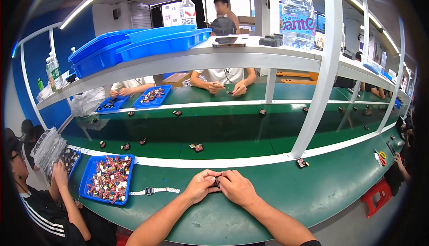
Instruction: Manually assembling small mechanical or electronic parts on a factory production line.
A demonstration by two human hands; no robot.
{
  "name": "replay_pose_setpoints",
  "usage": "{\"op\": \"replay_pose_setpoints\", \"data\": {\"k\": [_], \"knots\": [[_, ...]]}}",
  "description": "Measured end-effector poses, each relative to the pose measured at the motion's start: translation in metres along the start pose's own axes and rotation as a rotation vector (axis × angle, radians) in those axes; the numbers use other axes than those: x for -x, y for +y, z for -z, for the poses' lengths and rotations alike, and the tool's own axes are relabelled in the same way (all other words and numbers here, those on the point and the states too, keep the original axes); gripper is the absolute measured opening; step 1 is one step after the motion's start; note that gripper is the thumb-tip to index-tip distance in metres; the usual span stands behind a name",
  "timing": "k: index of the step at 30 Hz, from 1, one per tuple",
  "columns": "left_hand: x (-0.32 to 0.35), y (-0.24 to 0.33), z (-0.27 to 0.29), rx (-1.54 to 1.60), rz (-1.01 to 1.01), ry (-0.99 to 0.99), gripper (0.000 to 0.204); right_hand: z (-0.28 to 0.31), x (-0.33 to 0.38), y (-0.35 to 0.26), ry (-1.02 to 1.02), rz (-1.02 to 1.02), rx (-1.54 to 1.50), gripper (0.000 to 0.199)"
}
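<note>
Pinching small dark part [217, 182] between both hands: left hand [200, 186] and right hand [237, 188] closing on it above worktop [286, 192]. Blue tray [86, 184] still holding many parts; finished pieces lying on belt [223, 132].

I see a green workbench [277, 192] curving across the lower frame. On it, lower left, sits a blue tray [91, 174] full of small coloured parts, with a wristwatch [154, 191] lying flat just right of it. A small dark part [302, 162] rests near the white upright at centre right, and red-handled scissors [380, 157] lie at far right. Beyond the white edge, the green conveyor belt [232, 132] carries scattered small parts [196, 147] across mid-frame.
</note>
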State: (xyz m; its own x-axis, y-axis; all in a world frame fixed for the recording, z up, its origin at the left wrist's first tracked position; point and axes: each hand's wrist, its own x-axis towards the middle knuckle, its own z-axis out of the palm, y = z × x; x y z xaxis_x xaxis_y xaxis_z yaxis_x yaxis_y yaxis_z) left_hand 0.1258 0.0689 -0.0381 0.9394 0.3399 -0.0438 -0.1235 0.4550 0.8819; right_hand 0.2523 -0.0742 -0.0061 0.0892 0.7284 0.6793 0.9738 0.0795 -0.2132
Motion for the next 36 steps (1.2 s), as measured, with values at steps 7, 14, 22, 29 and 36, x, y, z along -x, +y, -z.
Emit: {"op": "replay_pose_setpoints", "data": {"k": [7, 14, 22, 29, 36], "knots": [[-0.0012, -0.0005, 0.0015, -0.005, -0.005, -0.007, 0.019, -0.0007, 0.0, 0.002, 0.034, 0.032, 0.002, 0.01], [-0.001, 0.0009, -0.0009, -0.007, -0.004, -0.009, 0.019, -0.0027, 0.0, 0.0038, 0.028, 0.058, 0.036, 0.008], [-0.0001, -0.0001, -0.0007, 0.037, -0.009, -0.022, 0.02, 0.0002, -0.0044, 0.0032, 0.087, 0.048, 0.013, 0.015], [-0.0015, -0.0017, -0.0008, 0.112, -0.054, -0.07, 0.022, 0.0032, -0.0071, 0.0049, 0.108, -0.202, -0.311, 0.021], [-0.0037, -0.0075, -0.0026, -0.151, -0.103, 0.069, 0.024, 0.0003, -0.0035, 0.0092, -0.024, -0.339, -0.445, 0.021]]}}
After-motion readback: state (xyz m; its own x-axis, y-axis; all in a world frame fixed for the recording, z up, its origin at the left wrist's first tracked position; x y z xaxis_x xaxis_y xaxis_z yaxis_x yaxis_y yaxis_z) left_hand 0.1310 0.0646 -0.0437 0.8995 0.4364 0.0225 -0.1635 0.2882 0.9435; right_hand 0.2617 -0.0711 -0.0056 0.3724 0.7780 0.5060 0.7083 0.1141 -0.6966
